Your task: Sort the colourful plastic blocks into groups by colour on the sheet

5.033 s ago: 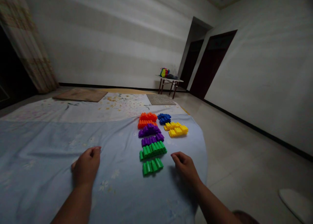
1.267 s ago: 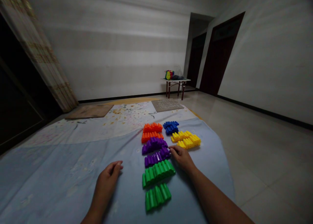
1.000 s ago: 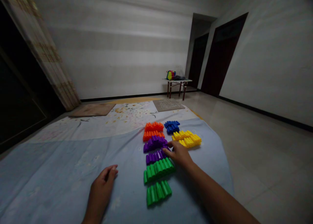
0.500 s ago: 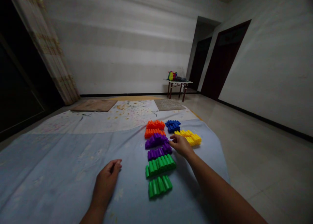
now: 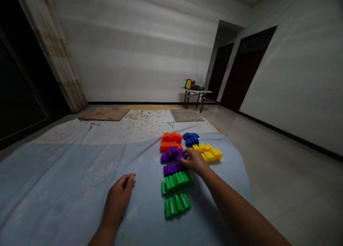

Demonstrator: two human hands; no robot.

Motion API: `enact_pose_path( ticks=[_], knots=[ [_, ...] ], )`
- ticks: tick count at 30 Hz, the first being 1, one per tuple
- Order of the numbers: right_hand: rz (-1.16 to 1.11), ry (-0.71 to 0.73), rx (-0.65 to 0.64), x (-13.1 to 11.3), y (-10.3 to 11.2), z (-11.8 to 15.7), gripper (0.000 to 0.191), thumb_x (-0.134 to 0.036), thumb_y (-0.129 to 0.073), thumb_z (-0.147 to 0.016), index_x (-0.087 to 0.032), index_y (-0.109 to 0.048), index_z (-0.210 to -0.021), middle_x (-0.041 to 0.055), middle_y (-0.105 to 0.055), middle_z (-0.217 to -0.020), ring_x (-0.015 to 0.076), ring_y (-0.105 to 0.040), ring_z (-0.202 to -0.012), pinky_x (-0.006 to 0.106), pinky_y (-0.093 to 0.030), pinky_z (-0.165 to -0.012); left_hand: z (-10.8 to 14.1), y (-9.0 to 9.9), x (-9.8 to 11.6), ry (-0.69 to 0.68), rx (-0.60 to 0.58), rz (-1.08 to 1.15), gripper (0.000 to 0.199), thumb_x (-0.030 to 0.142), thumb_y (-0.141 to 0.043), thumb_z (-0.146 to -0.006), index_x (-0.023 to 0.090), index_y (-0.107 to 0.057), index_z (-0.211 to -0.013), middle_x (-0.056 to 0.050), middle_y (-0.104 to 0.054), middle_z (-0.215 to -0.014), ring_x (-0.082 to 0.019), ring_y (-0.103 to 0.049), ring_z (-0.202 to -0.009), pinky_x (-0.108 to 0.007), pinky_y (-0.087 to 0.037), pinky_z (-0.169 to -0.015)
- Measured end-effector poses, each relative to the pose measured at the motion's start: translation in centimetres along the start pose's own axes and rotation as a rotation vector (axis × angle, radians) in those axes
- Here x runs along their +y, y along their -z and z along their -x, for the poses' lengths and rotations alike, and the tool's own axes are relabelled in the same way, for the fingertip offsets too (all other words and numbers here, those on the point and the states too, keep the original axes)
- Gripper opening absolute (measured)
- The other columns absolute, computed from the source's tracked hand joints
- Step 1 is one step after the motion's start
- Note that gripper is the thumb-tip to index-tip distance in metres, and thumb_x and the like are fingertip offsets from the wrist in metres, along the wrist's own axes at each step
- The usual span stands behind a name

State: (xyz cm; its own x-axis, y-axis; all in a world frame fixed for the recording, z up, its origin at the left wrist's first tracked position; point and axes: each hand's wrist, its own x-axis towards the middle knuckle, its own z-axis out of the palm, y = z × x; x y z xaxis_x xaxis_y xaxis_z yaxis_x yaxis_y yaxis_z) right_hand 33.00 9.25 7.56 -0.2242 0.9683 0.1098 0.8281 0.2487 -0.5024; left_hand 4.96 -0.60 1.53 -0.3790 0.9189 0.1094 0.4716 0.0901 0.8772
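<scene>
Right hand (image 5: 196, 162) pinches a purple plastic piece (image 5: 179, 159).
Left hand (image 5: 119, 196) is curled up; green pieces (image 5: 178, 205) lie nearest. What's in the far, colourful bag (image 5: 190, 84) is hidden.

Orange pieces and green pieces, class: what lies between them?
Between the orange pieces and green pieces lie purple pieces, with the right hand at their right end, as the head view shows.

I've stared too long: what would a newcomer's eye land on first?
The orange pieces, purple pieces and green pieces in rows on the pale blue cloth. Blue pieces and yellow pieces lie to their right. The right hand is at the purple pieces, the left hand left of the rows.
</scene>
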Motion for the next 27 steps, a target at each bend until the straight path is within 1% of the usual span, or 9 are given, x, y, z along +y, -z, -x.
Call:
enact_pose_path(
  ticks=[2, 5, 10, 14, 16, 18, 21, 24, 27],
  knots=[
    [-0.004, 0.038, -0.007, -0.9, 0.0, 0.0, 0.031, -0.040, -0.058, -0.073, -0.020, -0.064, -0.095, 0.0044, -0.069, -0.086, 0.0176, -0.062, -0.080, 0.023, -0.040, -0.065, 0.0, 0.0, -0.1, 0.005, 0.000, 0.008, 0.045, 0.055, -0.046, -0.074, 0.018, -0.062, -0.093, -0.005, -0.069, -0.084, -0.021, -0.064, -0.080, -0.034, -0.048, -0.077],
    [0.058, 0.060, -0.045, -2.0, -0.5, -0.1, 0.030, -0.043, -0.060, -0.072, -0.022, -0.065, -0.093, 0.0028, -0.069, -0.086, 0.0172, -0.061, -0.078, 0.023, -0.039, -0.063, -0.1, 0.0, -0.2, 0.015, -0.005, 0.010, 0.045, 0.055, -0.047, -0.074, 0.018, -0.062, -0.093, -0.004, -0.069, -0.083, -0.021, -0.064, -0.080, -0.033, -0.048, -0.077],
    [0.140, 0.073, -0.127, -2.5, -1.4, -0.1, 0.030, -0.046, -0.063, -0.068, -0.024, -0.067, -0.088, 0.0026, -0.069, -0.087, 0.0185, -0.060, -0.080, 0.024, -0.036, -0.060, 0.0, 0.1, -0.1, 0.032, -0.015, 0.009, 0.045, 0.055, -0.045, -0.075, 0.018, -0.062, -0.094, -0.005, -0.069, -0.084, -0.021, -0.064, -0.081, -0.033, -0.048, -0.077],
    [0.072, 0.051, -0.082, -1.6, -0.5, -0.3, 0.031, -0.049, -0.057, -0.073, -0.023, -0.067, -0.086, 0.0023, -0.069, -0.084, 0.0165, -0.061, -0.077, 0.023, -0.036, -0.059, -0.1, 0.2, 0.1, 0.028, 0.004, -0.003, 0.045, 0.055, -0.046, -0.074, 0.018, -0.063, -0.093, -0.005, -0.069, -0.081, -0.022, -0.064, -0.079, -0.034, -0.048, -0.076],
    [0.054, 0.017, -0.043, -0.8, 0.2, -0.4, 0.029, -0.046, -0.052, -0.078, -0.022, -0.067, -0.086, 0.0028, -0.069, -0.084, 0.0160, -0.061, -0.076, 0.024, -0.037, -0.061, -0.1, 0.2, 0.1, 0.026, 0.004, 0.002, 0.045, 0.055, -0.046, -0.073, 0.017, -0.063, -0.093, -0.006, -0.069, -0.081, -0.022, -0.064, -0.079, -0.034, -0.048, -0.076],
    [0.072, -0.019, -0.035, 0.1, 0.7, -0.4, 0.026, -0.041, -0.051, -0.080, -0.022, -0.067, -0.086, 0.0036, -0.069, -0.086, 0.0165, -0.062, -0.078, 0.024, -0.039, -0.065, -0.2, 0.3, 0.2, 0.029, 0.001, 0.007, 0.045, 0.055, -0.047, -0.072, 0.018, -0.063, -0.093, -0.005, -0.069, -0.081, -0.022, -0.064, -0.079, -0.034, -0.048, -0.076],
    [0.112, -0.060, -0.075, 1.1, 0.7, -0.3, 0.025, -0.038, -0.055, -0.077, -0.021, -0.067, -0.090, 0.0048, -0.069, -0.088, 0.0182, -0.062, -0.081, 0.025, -0.040, -0.067, -0.1, 0.2, 0.2, 0.034, 0.000, 0.018, 0.045, 0.055, -0.047, -0.072, 0.018, -0.063, -0.093, -0.005, -0.069, -0.082, -0.022, -0.065, -0.079, -0.033, -0.049, -0.076],
    [0.129, -0.079, -0.119, 1.7, 0.1, -0.2, 0.029, -0.038, -0.059, -0.074, -0.021, -0.066, -0.097, 0.0054, -0.069, -0.092, 0.0194, -0.062, -0.083, 0.026, -0.040, -0.066, -0.2, 0.2, 0.0, 0.043, -0.004, 0.024, 0.046, 0.055, -0.047, -0.072, 0.017, -0.062, -0.093, -0.006, -0.069, -0.082, -0.022, -0.065, -0.080, -0.034, -0.049, -0.077],
    [0.115, -0.096, -0.167, 1.9, -0.5, -0.2, 0.032, -0.035, -0.060, -0.072, -0.021, -0.065, -0.100, 0.0050, -0.069, -0.091, 0.0194, -0.062, -0.083, 0.025, -0.040, -0.065, -0.3, 0.1, -0.2, 0.045, -0.014, 0.012, 0.047, 0.056, -0.047, -0.072, 0.017, -0.062, -0.095, -0.006, -0.069, -0.083, -0.023, -0.064, -0.082, -0.036, -0.048, -0.078]
  ],
)
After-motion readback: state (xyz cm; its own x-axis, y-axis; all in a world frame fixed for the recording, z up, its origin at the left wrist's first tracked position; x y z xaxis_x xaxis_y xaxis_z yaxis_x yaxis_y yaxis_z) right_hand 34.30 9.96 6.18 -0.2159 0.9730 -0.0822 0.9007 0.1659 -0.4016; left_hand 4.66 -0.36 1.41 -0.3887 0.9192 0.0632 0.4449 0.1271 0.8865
